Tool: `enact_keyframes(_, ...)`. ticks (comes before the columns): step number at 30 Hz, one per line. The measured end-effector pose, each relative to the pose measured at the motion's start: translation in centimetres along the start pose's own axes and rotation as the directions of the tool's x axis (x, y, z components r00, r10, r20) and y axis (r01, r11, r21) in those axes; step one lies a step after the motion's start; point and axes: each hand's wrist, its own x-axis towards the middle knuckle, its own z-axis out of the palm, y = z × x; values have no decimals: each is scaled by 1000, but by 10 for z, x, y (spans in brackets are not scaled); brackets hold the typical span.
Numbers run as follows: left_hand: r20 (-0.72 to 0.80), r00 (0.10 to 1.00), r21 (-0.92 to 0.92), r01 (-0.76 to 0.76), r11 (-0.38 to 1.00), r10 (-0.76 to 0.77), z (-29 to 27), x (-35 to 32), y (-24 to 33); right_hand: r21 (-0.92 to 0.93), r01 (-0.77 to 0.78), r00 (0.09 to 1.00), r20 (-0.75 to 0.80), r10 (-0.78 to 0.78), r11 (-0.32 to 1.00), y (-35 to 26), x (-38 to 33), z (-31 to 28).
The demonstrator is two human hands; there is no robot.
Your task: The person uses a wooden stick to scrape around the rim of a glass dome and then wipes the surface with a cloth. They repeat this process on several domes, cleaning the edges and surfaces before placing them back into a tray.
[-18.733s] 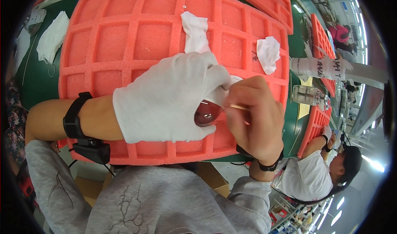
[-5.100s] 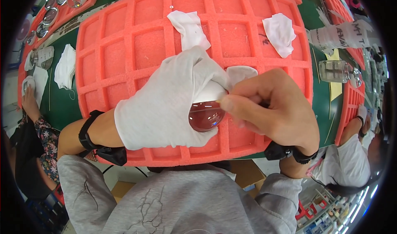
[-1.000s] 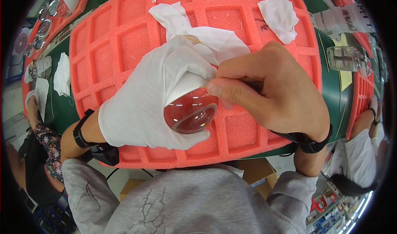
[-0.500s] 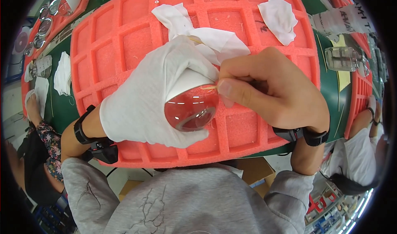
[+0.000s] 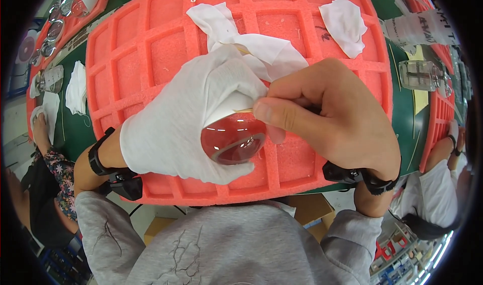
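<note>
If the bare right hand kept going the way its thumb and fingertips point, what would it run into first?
Pointing left, the right hand would first meet the gloved left hand at the rim of the round red glass piece it cups. They already look in contact there, though depth is hard to judge.

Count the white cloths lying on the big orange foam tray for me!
2: one crumpled white cloth at the orange foam tray's top middle, one white cloth at its top right. The hands may hide more.

Thin stick mostly hidden by hands, glass dome half covered
</note>
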Motion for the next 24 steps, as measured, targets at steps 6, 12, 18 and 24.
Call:
enact_keyframes(6,-5,1000,88,-12,996,12,-2,-2,3,-14,-113,992,-64,112,993,4,-4,-5)
enact_keyframes(12,11,999,65,-46,997,45,-3,-2,2,31,-85,995,57,84,996,-1,-5,-3)
enact_keyframes(18,18,999,81,-50,995,49,-4,0,3,17,-124,992,-7,124,992,1,-8,-3)
enact_keyframes(24,25,1000,37,6,999,-7,-1,-4,1,7,-128,991,-35,128,992,-1,-4,3)
